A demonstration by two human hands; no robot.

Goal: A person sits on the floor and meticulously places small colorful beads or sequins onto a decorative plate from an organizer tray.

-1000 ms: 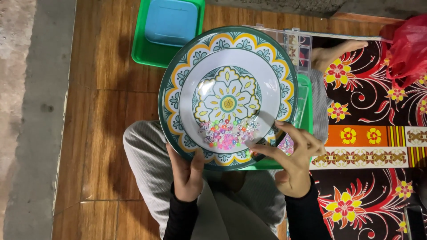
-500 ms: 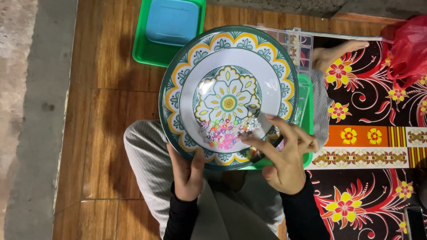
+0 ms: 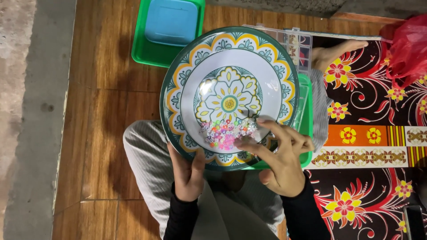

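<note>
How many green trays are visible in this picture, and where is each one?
2. One green tray lies at the top on the wooden floor, holding a blue container. The other green tray is under the patterned plate, mostly hidden; more could be covered.

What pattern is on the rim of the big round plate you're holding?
The round plate has a dark green rim with yellow scalloped arches and small leaf motifs, seen best in the head view.

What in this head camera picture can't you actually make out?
- Small coloured beads on the round patterned plate: too small to tell their shapes.
- Clear plastic compartment box: mostly hidden behind the plate.
- Green plastic tray holding the blue square lid: cut off by the top edge.
- Left hand: its fingers are hidden under the plate.
- Right hand: whether its fingertips pinch a bead is unclear.
</note>
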